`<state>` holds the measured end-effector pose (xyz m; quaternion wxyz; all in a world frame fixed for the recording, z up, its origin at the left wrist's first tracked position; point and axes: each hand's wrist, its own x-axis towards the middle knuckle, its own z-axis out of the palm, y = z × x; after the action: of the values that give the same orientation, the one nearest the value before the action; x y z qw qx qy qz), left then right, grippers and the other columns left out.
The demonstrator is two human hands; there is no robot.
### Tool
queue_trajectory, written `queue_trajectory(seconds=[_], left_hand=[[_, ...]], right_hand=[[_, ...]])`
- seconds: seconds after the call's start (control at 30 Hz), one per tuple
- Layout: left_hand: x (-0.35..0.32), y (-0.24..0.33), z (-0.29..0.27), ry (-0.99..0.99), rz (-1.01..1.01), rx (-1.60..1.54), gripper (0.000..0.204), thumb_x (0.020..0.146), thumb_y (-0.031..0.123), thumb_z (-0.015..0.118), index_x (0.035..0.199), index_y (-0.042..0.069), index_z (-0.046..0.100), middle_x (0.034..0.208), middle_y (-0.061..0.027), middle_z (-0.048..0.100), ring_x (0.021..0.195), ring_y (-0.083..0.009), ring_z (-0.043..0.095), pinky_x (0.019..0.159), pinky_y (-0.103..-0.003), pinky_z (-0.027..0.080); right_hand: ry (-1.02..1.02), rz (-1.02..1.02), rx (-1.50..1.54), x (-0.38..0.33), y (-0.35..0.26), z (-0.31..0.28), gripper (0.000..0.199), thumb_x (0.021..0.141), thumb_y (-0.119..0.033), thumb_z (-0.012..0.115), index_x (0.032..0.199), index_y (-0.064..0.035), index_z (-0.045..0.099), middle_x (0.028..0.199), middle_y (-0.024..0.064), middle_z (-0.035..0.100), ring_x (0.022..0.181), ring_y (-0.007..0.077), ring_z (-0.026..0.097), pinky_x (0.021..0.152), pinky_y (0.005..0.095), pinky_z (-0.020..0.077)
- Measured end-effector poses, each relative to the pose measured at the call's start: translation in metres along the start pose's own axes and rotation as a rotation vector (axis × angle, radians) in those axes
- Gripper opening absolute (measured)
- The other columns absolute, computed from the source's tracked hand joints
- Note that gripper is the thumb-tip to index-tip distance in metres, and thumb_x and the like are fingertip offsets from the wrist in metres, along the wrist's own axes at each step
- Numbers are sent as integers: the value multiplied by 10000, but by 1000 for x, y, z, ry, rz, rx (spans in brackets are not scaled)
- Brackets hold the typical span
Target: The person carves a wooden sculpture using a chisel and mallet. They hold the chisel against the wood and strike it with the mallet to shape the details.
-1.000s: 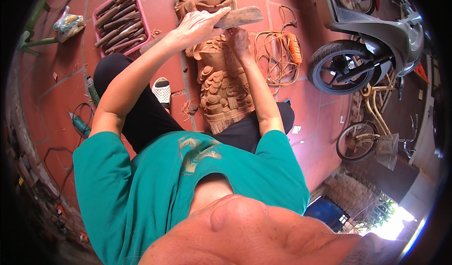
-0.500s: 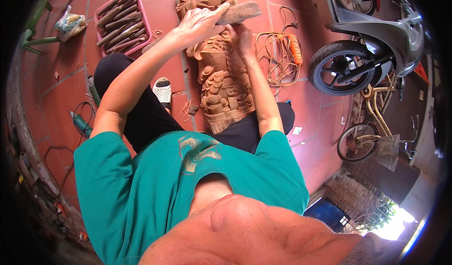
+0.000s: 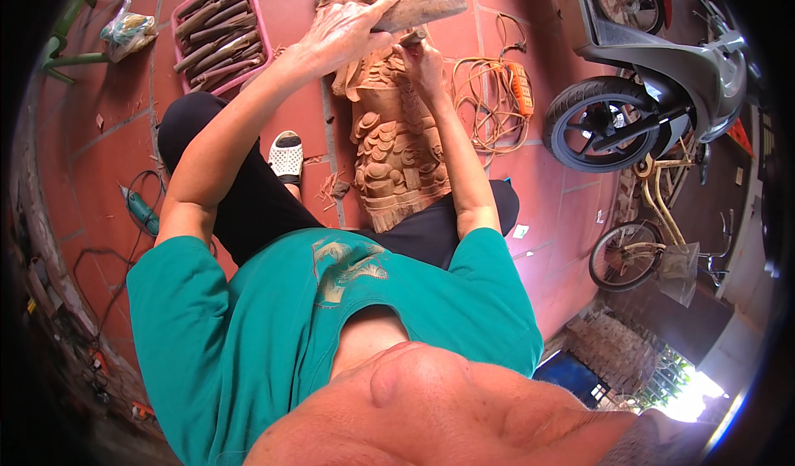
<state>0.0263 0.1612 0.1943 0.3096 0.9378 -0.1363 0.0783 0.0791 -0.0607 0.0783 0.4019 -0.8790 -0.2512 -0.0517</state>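
A carved brown wooden sculpture (image 3: 393, 164) with rounded, scale-like relief lies lengthwise on the floor before me, between my legs. Above its far part, my left hand (image 3: 344, 37) is closed round a flat wooden mallet (image 3: 429, 7), index finger stretched along it. Just below the mallet, my right hand (image 3: 425, 70) grips a chisel by its dark wooden handle (image 3: 411, 38), whose top end shows above the fist. The chisel's blade is hidden behind the hand. A narrow gap appears between mallet and handle.
To the left, a pink basket (image 3: 267, 31) holds several wooden-handled tools; a green power tool (image 3: 139, 211) lies nearer. An orange power strip (image 3: 520, 91) with coiled cord (image 3: 472, 114) lies right of the carving. Beyond stand a grey scooter (image 3: 679, 72) and a bicycle (image 3: 625, 255). Wood chips (image 3: 330, 189) litter the tiles.
The mallet has risen a little away from my right hand, and the chisel handle's end now shows beneath it. My right hand stays at nearly the same spot over the carving.
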Motion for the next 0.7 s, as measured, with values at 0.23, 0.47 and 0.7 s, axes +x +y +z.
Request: queue_trajectory(seconds=[0.23, 0.47, 0.7], left_hand=[[-7, 1, -2, 112, 76, -41, 681, 865, 288, 619, 1484, 202, 349, 1064, -229, 662, 907, -384, 667, 818, -476, 539], [-12, -6, 16, -150, -114, -71, 688, 847, 317, 612, 1465, 146, 363, 945, -236, 674, 865, -398, 667, 798, -478, 529], [-10, 4, 12, 133, 91, -150, 666, 838, 248, 612, 1442, 88, 381, 857, -246, 665, 798, -409, 662, 755, -486, 524]], right_hand=[[-95, -100, -63, -3, -12, 3, 226, 855, -151, 695, 971, -18, 554, 799, 212, 633, 784, 420, 629, 660, 460, 495], [-73, -85, -53, -3, -17, 3, 184, 873, -135, 685, 978, 1, 619, 820, 196, 679, 769, 358, 681, 635, 401, 519], [-84, -25, -24, -4, -8, 3, 217, 847, -149, 706, 998, -25, 614, 837, 203, 665, 786, 385, 658, 662, 432, 513]])
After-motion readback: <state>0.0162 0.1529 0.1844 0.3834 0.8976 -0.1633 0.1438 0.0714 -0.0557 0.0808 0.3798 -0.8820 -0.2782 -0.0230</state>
